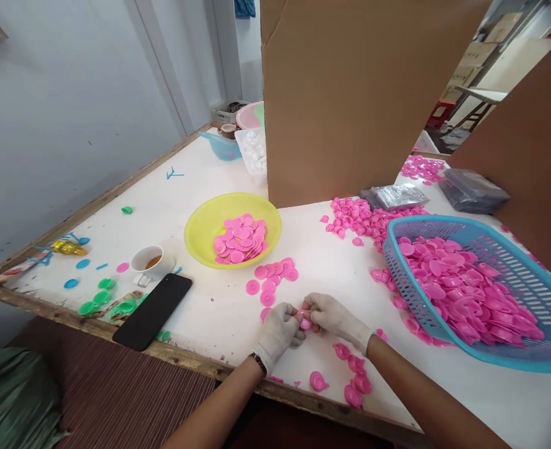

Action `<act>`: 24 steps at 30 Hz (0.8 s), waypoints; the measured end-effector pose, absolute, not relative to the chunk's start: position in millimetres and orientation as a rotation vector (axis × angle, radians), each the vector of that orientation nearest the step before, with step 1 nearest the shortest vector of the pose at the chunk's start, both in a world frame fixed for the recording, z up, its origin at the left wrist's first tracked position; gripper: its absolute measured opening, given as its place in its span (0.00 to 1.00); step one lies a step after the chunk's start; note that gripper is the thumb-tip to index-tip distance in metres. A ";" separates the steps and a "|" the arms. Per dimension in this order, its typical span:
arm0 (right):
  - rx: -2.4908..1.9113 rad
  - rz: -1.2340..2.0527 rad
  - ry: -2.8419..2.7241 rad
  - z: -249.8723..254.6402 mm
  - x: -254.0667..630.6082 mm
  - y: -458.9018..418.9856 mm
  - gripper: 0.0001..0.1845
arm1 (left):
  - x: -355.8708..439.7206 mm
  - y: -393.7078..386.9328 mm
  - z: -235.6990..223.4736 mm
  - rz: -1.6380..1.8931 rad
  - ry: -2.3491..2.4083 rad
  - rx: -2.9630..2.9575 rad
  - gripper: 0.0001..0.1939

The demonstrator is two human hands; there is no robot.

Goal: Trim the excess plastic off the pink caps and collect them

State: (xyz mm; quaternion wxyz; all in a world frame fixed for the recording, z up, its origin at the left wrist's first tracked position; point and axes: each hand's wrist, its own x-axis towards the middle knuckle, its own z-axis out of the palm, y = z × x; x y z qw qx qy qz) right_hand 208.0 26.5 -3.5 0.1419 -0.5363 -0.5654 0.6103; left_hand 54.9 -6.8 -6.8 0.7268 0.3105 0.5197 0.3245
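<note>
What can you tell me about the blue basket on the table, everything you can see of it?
The blue basket looks like plastic, wide and open-topped, with a smooth rim and slotted walls. It stands upright on the white tabletop, at the person's right. Pink plastic-looking pieces are heaped inside, leaving the slots at its right end exposed. More pink pieces lie along its left side. Neither hand touches it.
</note>
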 end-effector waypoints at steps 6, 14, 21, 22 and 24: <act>-1.612 1.916 -1.497 -7.9 199.1 17.8 0.04 | 57.9 0.9 -2.6 0.573 1.286 0.675 0.12; -1.640 1.880 -1.485 -2.8 198.5 17.3 0.02 | 52.9 6.4 -1.4 0.468 1.287 0.876 0.10; -1.697 1.850 -1.512 4.4 189.4 19.9 0.02 | 55.3 7.4 -1.5 0.425 1.372 1.029 0.10; -1.694 1.848 -1.501 5.3 191.1 20.1 0.02 | 53.9 5.4 -1.0 0.430 1.381 1.051 0.10; -1.623 1.816 -1.414 10.0 202.6 19.6 0.04 | 49.1 -2.9 1.5 0.468 1.398 1.144 0.09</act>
